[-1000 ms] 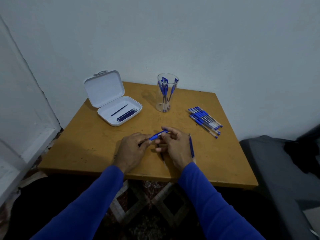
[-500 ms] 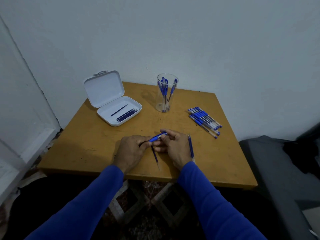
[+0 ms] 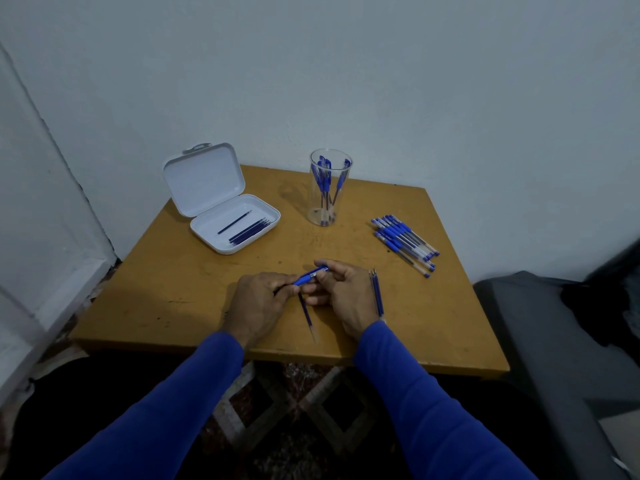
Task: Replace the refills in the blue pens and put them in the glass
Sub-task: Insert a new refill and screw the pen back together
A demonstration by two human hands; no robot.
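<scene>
Item in hand: one blue pen, held level above the table, well in front of the glass. Left hand pinches the blue grip end between thumb and curled fingers; right hand pinches the clear barrel end the same way, remaining fingers curled under. Loose refill lies on the table between the two hands, on the near side of the glass; whether it touches either hand cannot be told. Two further refills lie just beside the right hand, on the side away from the left hand. Fresh refills sit in the open white case, left of the glass. Pens awaiting work lie in a row right of the glass. Finished pens stand inside the glass. Risks, as judged: the loose refill near the table edge may roll off if a wrist brushes it; spent and fresh refills look alike and may be confused once laid together; a barrel twisted crooked may cross-thread or drop its tip piece; a hasty reach to the glass may tip it, being tall, narrow and loaded.
</scene>
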